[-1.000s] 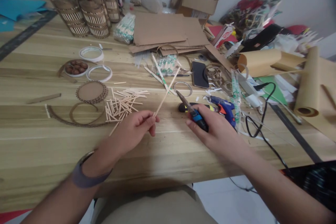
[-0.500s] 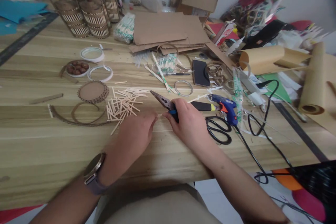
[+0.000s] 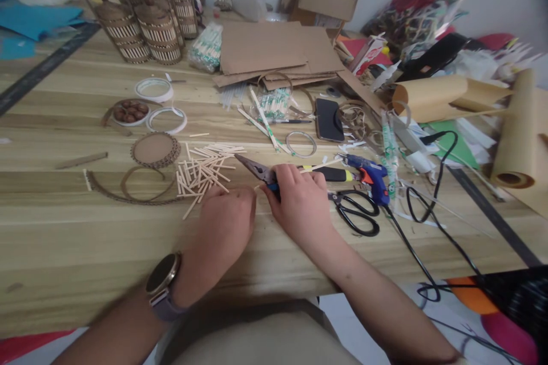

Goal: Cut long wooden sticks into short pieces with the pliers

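Observation:
My right hand is wrapped round a pair of long-nose pliers, whose dark jaws point up and left. A pale wooden stick shows just beyond its knuckles; whether the hand touches it I cannot tell. My left hand is closed, thumb and fingers pinched on a small pale wooden stick piece, mostly hidden. Beside it lies a heap of short cut wooden sticks. Black-handled scissors and a blue glue gun rest right of my right hand.
A round cardboard base, a curved brown strip and tape rolls lie at left. Cardboard sheets, a phone and small lantern-like models stand farther back. Black cables trail off the right edge.
My right hand and the pliers have shifted slightly left. My left hand is turned a little more upright, beside the stick heap. The whole view has moved slightly.

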A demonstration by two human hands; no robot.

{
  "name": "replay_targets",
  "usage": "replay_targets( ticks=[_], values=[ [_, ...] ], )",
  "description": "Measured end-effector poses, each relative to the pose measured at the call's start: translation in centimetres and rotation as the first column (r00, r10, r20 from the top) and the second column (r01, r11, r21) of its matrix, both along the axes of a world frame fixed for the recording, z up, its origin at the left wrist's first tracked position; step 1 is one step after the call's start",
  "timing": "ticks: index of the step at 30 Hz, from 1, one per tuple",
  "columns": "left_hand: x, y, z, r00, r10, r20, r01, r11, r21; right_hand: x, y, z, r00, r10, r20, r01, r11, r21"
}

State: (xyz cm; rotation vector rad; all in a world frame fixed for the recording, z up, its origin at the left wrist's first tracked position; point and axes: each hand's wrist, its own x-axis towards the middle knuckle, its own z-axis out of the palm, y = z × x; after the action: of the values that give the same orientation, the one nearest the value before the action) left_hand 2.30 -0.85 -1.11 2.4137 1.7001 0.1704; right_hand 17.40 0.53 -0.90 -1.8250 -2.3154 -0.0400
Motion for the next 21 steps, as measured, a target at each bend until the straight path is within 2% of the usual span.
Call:
replay_targets(
  ticks=[2, 4, 5, 6, 8, 10, 12, 16, 21],
  values=[
    [-0.4, 0.3, 0.0, 0.998, 0.003, 0.065, -0.001, 0.999, -0.032, 0.7, 0.5, 0.1, 0.997, 0.031, -0.075, -0.032, 0.999, -0.014],
    [-1.1, 0.8, -0.1, 0.969, -0.012, 0.246, 0.046, 0.99, -0.131, 2.0, 1.2, 0.5, 0.973, 0.086, -0.213, -0.104, 0.992, -0.073],
    [-1.4, 1.1, -0.2, 0.926, -0.014, 0.378, 0.101, 0.972, -0.211, 2.8, 1.6, 0.8, 0.944, 0.123, -0.307, -0.164, 0.98, -0.113],
    [-1.7, 1.3, -0.3, 0.858, 0.007, 0.513, 0.169, 0.94, -0.295, 3.5, 1.9, 1.2, 0.901, 0.162, -0.402, -0.243, 0.957, -0.157],
    [-2.1, 1.6, -0.4, 0.684, 0.139, 0.716, 0.269, 0.864, -0.426, 4.7, 2.2, 1.9, 0.834, 0.196, -0.516, -0.326, 0.929, -0.173],
    [-2.0, 1.8, -0.6, 0.535, 0.305, 0.788, 0.303, 0.801, -0.516, 5.0, 2.0, 2.4, 0.804, 0.23, -0.548, -0.382, 0.907, -0.179],
    [-1.6, 1.9, -0.9, 0.449, 0.417, 0.79, 0.319, 0.751, -0.578, 4.5, 1.6, 2.6, 0.803, 0.261, -0.536, -0.418, 0.887, -0.196],
    [-1.2, 1.8, -1.3, 0.411, 0.493, 0.767, 0.345, 0.695, -0.631, 3.1, 1.0, 2.0, 0.838, 0.279, -0.468, -0.399, 0.9, -0.177],
    [-1.4, 1.7, -1.6, 0.415, 0.51, 0.753, 0.36, 0.668, -0.651, 2.7, 1.3, 1.3, 0.806, 0.312, -0.502, -0.444, 0.881, -0.165]
  ],
)
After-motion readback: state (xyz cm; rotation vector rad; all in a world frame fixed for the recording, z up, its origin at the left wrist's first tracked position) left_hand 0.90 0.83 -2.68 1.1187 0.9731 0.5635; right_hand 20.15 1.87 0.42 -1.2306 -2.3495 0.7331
